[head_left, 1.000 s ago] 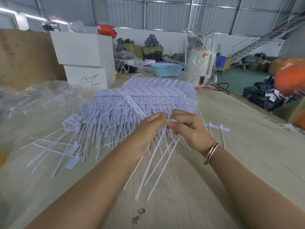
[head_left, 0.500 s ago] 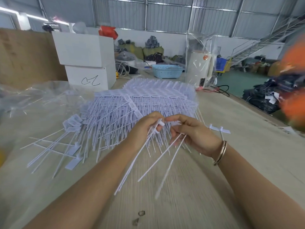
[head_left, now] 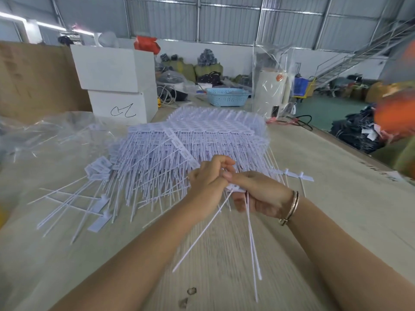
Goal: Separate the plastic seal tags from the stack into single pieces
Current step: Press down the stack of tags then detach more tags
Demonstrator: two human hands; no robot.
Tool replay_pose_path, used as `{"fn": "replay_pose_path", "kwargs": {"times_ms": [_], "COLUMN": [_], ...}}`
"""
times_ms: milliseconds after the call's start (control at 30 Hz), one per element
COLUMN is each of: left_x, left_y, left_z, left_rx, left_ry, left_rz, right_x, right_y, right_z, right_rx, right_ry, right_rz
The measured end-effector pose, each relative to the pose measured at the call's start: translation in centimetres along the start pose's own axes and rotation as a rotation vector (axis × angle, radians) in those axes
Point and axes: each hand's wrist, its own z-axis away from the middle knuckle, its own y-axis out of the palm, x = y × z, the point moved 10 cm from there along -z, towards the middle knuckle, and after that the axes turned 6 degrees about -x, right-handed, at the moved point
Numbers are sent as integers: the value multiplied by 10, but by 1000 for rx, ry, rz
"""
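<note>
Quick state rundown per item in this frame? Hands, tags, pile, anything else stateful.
left hand: fingers curled, pinching tag heads
right hand: pinching held tags
held tags: few, heads in fingers, tails hanging over the table
tag stack: still joined, heaped
loose tags: separated, lying flat, left
blue basket: upright, contents unclear

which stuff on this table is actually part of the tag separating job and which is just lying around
Part of the job:
- big stack of white plastic seal tags
- joined white tags gripped between left hand and right hand
- loose single white tags on the left

Just lying about:
- stacked white boxes
- light blue plastic basket
- clear plastic bag
</note>
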Motion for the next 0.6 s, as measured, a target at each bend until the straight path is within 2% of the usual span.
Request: {"fn": "replay_pose_path", "kwargs": {"times_ms": [100,167,300,400,500,600], "left_x": [16,24,21,19,19,27], "left_y": [1,-10,-17,-14,-11,-11], "left_z": [-6,-12,-17,-15,-17,-19], "left_rx": [117,97,49,51,66,111], "left_ry": [-49,-46,88,123,98,-3], "left_rz": [-19,-34,-213,-324,-274,-80], "right_x": [12,16,17,18,21,26], "right_y": [0,-5,-12,-12,-10,-10], "right_z": [5,6,1,-1,-3,-5], "right_rx": [33,7,-65,-102,-100,-99], "right_ry": [-87,-108,-132,-135,-157,-191], "right_rz": [87,133,248,331,394,417]}}
